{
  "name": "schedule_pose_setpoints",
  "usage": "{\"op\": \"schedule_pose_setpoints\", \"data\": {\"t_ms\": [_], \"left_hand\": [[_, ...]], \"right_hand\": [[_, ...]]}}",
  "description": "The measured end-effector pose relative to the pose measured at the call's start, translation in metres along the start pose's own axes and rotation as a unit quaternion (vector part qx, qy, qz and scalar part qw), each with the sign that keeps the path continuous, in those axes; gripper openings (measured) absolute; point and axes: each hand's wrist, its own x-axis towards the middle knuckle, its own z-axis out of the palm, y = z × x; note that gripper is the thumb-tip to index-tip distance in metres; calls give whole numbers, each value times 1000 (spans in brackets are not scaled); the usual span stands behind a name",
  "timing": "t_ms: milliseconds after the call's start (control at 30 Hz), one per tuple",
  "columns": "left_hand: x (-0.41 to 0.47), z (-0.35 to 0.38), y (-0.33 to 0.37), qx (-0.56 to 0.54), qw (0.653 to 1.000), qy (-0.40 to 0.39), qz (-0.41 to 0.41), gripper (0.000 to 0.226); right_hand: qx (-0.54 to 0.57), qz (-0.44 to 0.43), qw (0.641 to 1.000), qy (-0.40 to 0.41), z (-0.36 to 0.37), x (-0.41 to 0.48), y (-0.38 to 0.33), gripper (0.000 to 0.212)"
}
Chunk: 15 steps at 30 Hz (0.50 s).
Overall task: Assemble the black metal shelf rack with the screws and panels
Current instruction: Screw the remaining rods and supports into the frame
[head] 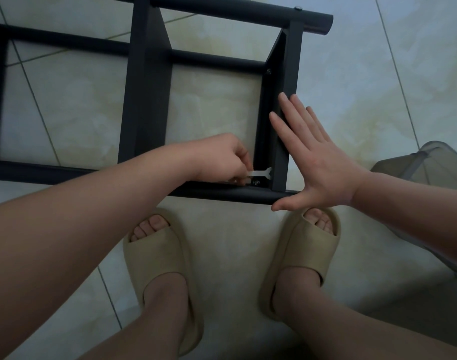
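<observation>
The black metal shelf rack lies on its side on the pale tiled floor, right in front of my feet in beige foam sandals. My left hand is closed in a pinch on a small flat silver wrench. Its head sits in the corner where the end panel meets the near round black tube, just above a dark corner screw. My right hand is spread flat with the fingers straight, pressing on the outer face of that end panel to steady it. The frame looks largely together to me: panels stand between the tubes, a fitted screw shows at the panel's far corner and a top screw on the far tube. I judge this near corner is the one being tightened now. Whether other joints or panels are left I cannot tell.
</observation>
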Motion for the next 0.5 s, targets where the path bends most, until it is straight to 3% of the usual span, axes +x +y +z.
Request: {"op": "schedule_pose_setpoints", "data": {"t_ms": [167,300,400,500], "left_hand": [[0,-8,0,-2,998,44,40,19],[2,-4,4,-147,988,28,37,15],[5,3,6,-279,960,8,-4,9],[11,8,6,-291,955,47,-33,6]], "right_hand": [[4,0,1000,1,1,0,0,130],[3,1,1000,-1,0,0,0,130],[3,0,1000,1,0,0,0,131],[5,1,1000,1,0,0,0,131]]}}
